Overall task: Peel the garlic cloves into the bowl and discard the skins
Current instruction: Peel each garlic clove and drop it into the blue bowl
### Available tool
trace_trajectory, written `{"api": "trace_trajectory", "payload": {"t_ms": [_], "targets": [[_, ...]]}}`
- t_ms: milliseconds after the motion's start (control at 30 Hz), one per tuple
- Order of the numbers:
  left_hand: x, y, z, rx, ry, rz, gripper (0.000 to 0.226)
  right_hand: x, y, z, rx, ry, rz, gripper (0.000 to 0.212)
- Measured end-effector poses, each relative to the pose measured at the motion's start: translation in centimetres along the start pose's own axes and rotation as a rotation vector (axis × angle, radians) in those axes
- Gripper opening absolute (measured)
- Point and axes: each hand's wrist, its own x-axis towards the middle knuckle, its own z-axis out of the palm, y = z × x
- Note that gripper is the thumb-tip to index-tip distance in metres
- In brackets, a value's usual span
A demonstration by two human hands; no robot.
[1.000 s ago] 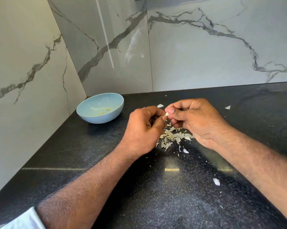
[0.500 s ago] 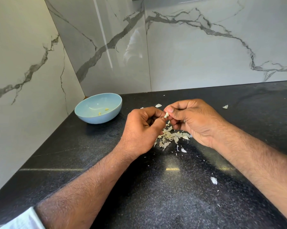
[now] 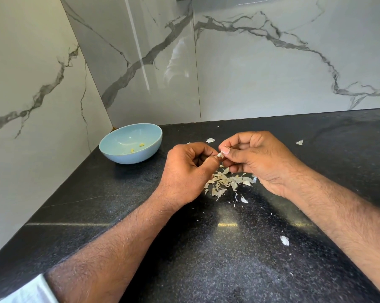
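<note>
A small pale garlic clove [image 3: 220,155] is pinched between the fingertips of both hands, above the black counter. My left hand [image 3: 188,171] grips it with curled fingers from the left. My right hand [image 3: 256,158] pinches it from the right with thumb and forefinger. Most of the clove is hidden by the fingers. Under the hands lies a heap of papery garlic skins [image 3: 226,182]. A light blue bowl [image 3: 145,153] stands to the left in the corner, with two small yellowish peeled pieces [image 3: 141,145] inside.
The black speckled counter [image 3: 206,259] meets marble walls at the left and back. Loose skin scraps lie scattered: one behind the hands [image 3: 210,140], one at the far right [image 3: 299,142], one near my right forearm [image 3: 284,240].
Both hands stay together over the skin heap, working the clove with small finger movements. The view has shifted slightly; the bowl and skins have not moved.
</note>
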Motion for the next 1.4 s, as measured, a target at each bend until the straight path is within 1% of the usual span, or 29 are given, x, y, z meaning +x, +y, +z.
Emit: {"api": "trace_trajectory", "payload": {"t_ms": [133, 300, 433, 500, 533, 633, 700, 733, 800, 867, 967, 1067, 1167, 1400], "targets": [[0.2, -0.1, 0.0, -0.041, 0.003, -0.024, 0.013, -0.1, 0.1, 0.2, -0.028, -0.034, -0.021, 0.015], [0.1, 0.0, 0.0, -0.072, 0.001, -0.050, 0.013, -0.1, 0.2, 0.1, 0.089, -0.052, 0.013, 0.019], [0.3, -0.1, -0.5, 0.027, 0.045, -0.086, 0.021, 0.1, 0.2, -0.3, 0.168, -0.074, 0.046, 0.020], [0.6, -0.5, -1.0, 0.125, 0.065, -0.113, 0.035, 0.2, 0.3, -0.5, 0.177, -0.080, 0.056, 0.021], [0.7, -0.7, -1.2, 0.154, 0.063, -0.117, 0.038, 0.3, 0.3, -0.6, 0.179, -0.080, 0.060, 0.022], [0.9, -1.1, -1.8, 0.200, 0.022, -0.084, 0.029, 0.2, 0.3, -0.7, 0.172, -0.085, 0.066, 0.022], [0.9, -1.1, -1.8, 0.258, -0.012, -0.053, 0.030, 0.2, 0.4, -0.6, 0.163, -0.077, 0.067, 0.022], [0.9, -1.1, -1.7, 0.264, -0.021, -0.055, 0.026, 0.2, 0.4, -0.6, 0.160, -0.074, 0.066, 0.022], [0.9, -0.8, -1.6, 0.198, -0.017, -0.114, 0.009, 0.2, 0.3, -0.7, 0.164, -0.068, 0.062, 0.022], [0.9, -0.9, -1.5, 0.101, -0.008, -0.153, 0.015, 0.2, 0.2, -0.8, 0.167, -0.064, 0.058, 0.023], [0.7, -0.9, -1.2, -0.049, -0.047, -0.109, 0.005, 0.1, 0.3, -0.7, 0.164, -0.059, 0.045, 0.024], [0.6, -0.9, -0.8, -0.094, -0.041, -0.099, 0.008, 0.0, 0.3, -0.5, 0.135, -0.039, 0.019, 0.025], [0.7, -1.0, -0.7, -0.125, -0.033, -0.103, 0.007, -0.1, 0.2, -0.3, 0.090, -0.010, -0.025, 0.025], [0.6, -0.7, -0.8, -0.332, -0.006, -0.192, 0.015, -0.3, -0.1, 0.1, 0.031, 0.028, -0.149, 0.029]]}}
